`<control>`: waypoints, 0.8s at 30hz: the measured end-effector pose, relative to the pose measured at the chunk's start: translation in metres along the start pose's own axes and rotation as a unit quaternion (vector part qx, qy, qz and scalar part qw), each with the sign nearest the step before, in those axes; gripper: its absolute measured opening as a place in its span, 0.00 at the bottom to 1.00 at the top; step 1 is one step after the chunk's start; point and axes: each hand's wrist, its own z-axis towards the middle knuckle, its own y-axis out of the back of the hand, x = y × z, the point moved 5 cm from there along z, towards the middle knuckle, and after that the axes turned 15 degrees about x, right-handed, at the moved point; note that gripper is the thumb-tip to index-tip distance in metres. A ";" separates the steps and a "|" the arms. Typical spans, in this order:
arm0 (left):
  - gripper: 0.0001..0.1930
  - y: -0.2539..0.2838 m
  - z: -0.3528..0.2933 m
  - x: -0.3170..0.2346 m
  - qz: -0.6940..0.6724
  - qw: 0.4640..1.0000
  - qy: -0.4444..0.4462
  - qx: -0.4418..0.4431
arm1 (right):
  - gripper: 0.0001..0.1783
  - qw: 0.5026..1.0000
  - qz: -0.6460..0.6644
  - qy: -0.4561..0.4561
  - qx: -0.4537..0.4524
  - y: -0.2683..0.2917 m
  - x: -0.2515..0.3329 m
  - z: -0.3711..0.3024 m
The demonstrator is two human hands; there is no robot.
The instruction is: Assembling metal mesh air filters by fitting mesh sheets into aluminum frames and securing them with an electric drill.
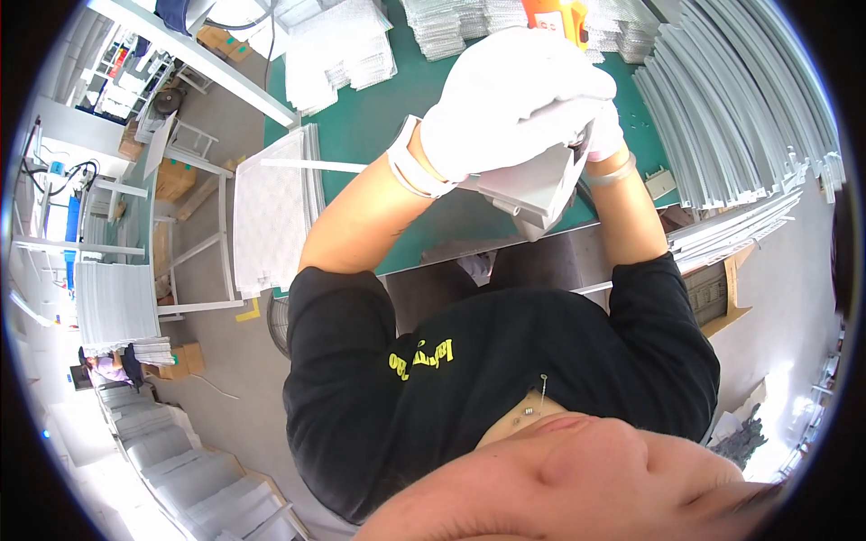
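Before my chest, both gloved hands come together over a pale grey-white, angular, channel-shaped piece (532,185). My left hand (514,104), in a white glove, is closed over its upper part. Against its other side sits my right hand (606,135), also gloved and closed, with most of its fingers hidden behind the left. The piece's lower end shows folded walls and a small round opening. A thin white strip (311,166) runs in from the left and passes behind my left wrist; whether it joins the piece, I cannot tell.
A green-topped table (406,108) lies beneath my hands. White sheets (275,207) overhang its left edge; stacked white pieces (338,54) stand at the back. Behind my hands is an orange object (561,18). Long grey-white strips (731,108) fill the right, above an open cardboard box (722,293).
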 end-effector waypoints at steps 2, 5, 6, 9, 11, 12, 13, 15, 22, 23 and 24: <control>0.14 -0.002 -0.002 0.002 -0.007 1.000 0.000 -0.014 | 0.37 0.997 0.044 -0.001 -0.066 0.002 0.000 0.005; 0.18 -0.008 -0.020 0.030 -0.410 0.892 0.101 -0.160 | 0.46 0.973 0.084 0.048 0.210 -0.026 0.015 0.019; 0.18 -0.007 -0.026 0.032 -0.408 0.893 0.100 -0.160 | 0.46 0.972 0.083 0.049 0.212 -0.026 0.016 0.019; 0.24 -0.005 -0.028 0.044 -0.591 0.802 0.077 -0.038 | 0.45 0.948 0.145 0.085 0.271 -0.018 0.030 0.016; 0.30 0.000 -0.024 0.032 -0.482 0.871 0.076 0.046 | 0.44 0.992 0.008 0.086 0.094 -0.032 0.049 0.020; 0.35 -0.001 -0.021 0.020 -0.363 0.920 0.075 0.128 | 0.43 0.985 -0.126 0.081 -0.090 -0.025 0.058 0.015; 0.41 -0.005 -0.012 0.011 -0.305 0.925 0.104 0.200 | 0.42 0.941 0.250 0.130 0.187 -0.002 0.053 0.015; 0.37 -0.013 -0.010 0.004 -0.343 0.913 0.125 0.179 | 0.41 0.908 0.262 0.122 0.303 -0.014 0.059 0.030; 0.21 -0.028 -0.024 0.010 -0.493 0.849 0.166 0.088 | 0.39 0.876 0.319 0.117 0.343 -0.027 0.048 0.021; 0.15 -0.032 -0.025 0.011 -0.497 0.852 0.166 0.025 | 0.40 0.897 0.310 0.122 0.291 -0.026 0.044 0.021; 0.15 -0.034 -0.028 0.010 -0.496 0.852 0.168 0.022 | 0.41 0.915 0.299 0.127 0.239 -0.024 0.040 0.022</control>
